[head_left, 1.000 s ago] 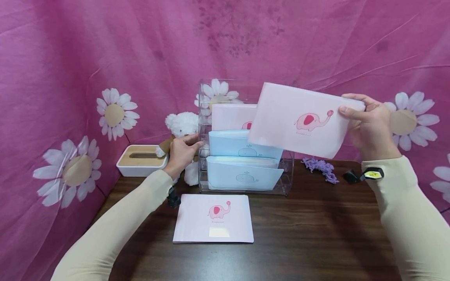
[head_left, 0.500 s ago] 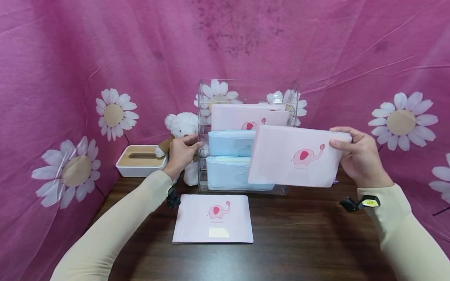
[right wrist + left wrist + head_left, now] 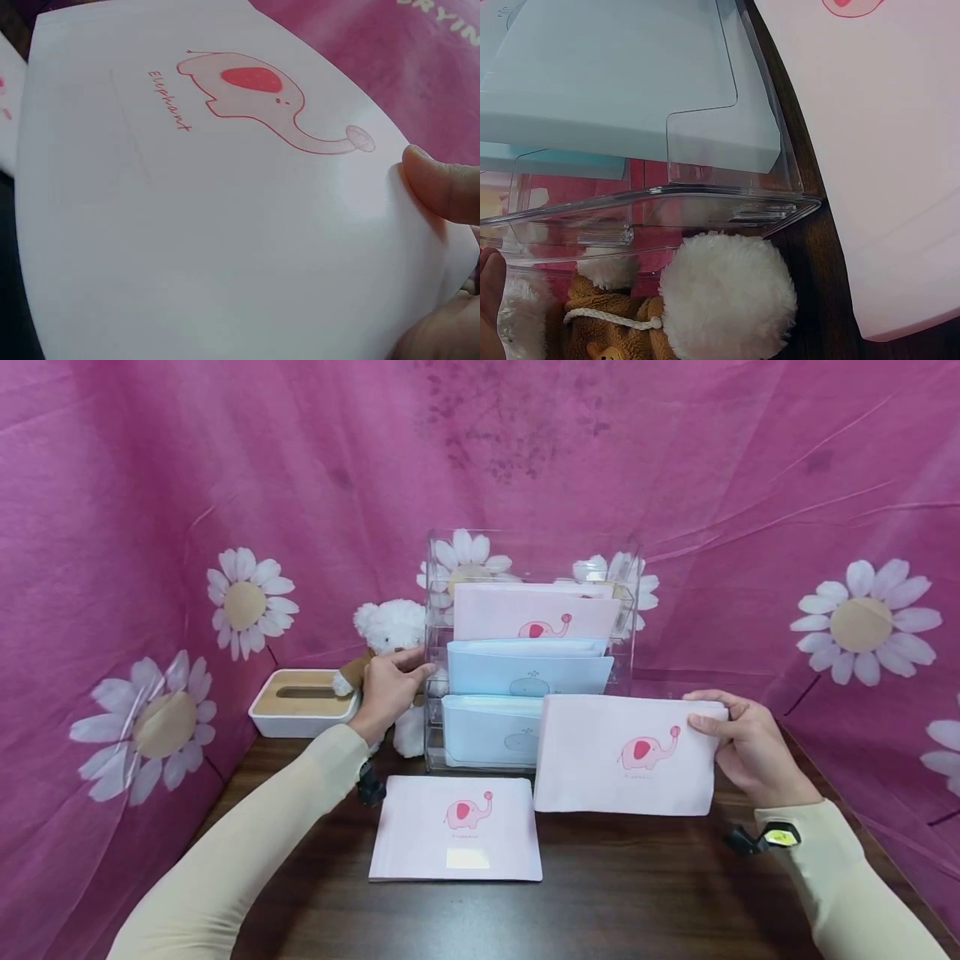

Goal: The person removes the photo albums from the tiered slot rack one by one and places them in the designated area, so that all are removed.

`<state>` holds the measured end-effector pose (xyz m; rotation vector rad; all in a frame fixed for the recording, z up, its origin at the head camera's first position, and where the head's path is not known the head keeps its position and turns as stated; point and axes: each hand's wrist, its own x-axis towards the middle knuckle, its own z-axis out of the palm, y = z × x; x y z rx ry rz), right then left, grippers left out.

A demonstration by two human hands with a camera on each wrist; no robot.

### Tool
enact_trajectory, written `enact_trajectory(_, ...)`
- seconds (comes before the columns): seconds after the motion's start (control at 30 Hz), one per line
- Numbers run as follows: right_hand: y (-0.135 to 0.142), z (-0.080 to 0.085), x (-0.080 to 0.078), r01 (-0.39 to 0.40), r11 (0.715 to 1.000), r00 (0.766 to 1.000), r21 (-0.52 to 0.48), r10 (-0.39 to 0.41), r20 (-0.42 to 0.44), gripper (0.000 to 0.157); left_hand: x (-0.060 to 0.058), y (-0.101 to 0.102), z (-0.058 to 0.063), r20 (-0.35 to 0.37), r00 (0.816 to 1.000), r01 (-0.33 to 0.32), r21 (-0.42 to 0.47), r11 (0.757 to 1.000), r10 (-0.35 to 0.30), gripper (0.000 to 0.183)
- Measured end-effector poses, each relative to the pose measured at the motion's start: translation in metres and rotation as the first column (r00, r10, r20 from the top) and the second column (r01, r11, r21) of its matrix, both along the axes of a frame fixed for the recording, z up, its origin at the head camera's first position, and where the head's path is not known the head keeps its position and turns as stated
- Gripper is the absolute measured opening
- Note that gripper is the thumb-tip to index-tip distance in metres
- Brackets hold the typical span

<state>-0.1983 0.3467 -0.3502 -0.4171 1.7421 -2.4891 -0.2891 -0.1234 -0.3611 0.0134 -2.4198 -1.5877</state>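
My right hand (image 3: 753, 745) pinches the right edge of a thin pink notebook (image 3: 581, 760) printed with an elephant, thumb in front. It is held up before the right front of a clear plastic rack (image 3: 525, 547). In the right wrist view the word "Elephant" reads on the cover (image 3: 187, 202), with my thumb (image 3: 442, 184) on its edge. My left hand (image 3: 390, 689) touches the rack's left side with extended thumb and index finger. Another pink elephant notebook (image 3: 408, 843) lies flat in front. The rack holds pink notebooks (image 3: 487, 614) behind blue whale ones (image 3: 480, 672).
A white plush bear (image 3: 393, 622) in a brown top sits left of the rack. Beside it is a white box with a slotted wooden lid (image 3: 270, 722). The dark wooden table (image 3: 600, 893) stretches towards me, and a pink flowered cloth (image 3: 337, 460) hangs behind.
My right hand has lowered the pink notebook from upper right of the rack to its lower right front, uncovering the pink notebooks in the back tier. My left hand has stayed put.
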Motion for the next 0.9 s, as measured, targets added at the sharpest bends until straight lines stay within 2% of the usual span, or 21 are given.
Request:
enact_trajectory(0.27, 0.009, -0.016, 0.001, -0.061, 0.995, 0.997, 0.075, 0.058, 0.041, 0.037, 0.000, -0.001, 0.000, -0.029, 1.000, 0.012, 0.003, 1.000, -0.012, 0.043)
enact_trajectory(0.5, 0.015, -0.025, 0.000, -0.096, 0.987, 0.990, 0.127, 0.081, 0.118, 0.035, 0.001, 0.000, 0.000, -0.009, 1.000, 0.014, -0.018, 1.000, -0.014, 0.044)
enact_trajectory(0.67, 0.017, -0.029, 0.000, -0.131, 0.979, 0.985, 0.153, 0.112, 0.131, 0.032, 0.002, -0.001, 0.002, -0.011, 1.000, 0.014, -0.014, 1.000, -0.014, 0.044)
enact_trajectory(0.9, 0.016, -0.035, -0.001, -0.122, 0.963, 0.976, 0.241, 0.072, 0.205, 0.029, 0.002, -0.001, 0.001, -0.007, 1.000, 0.021, -0.005, 1.000, -0.021, 0.044)
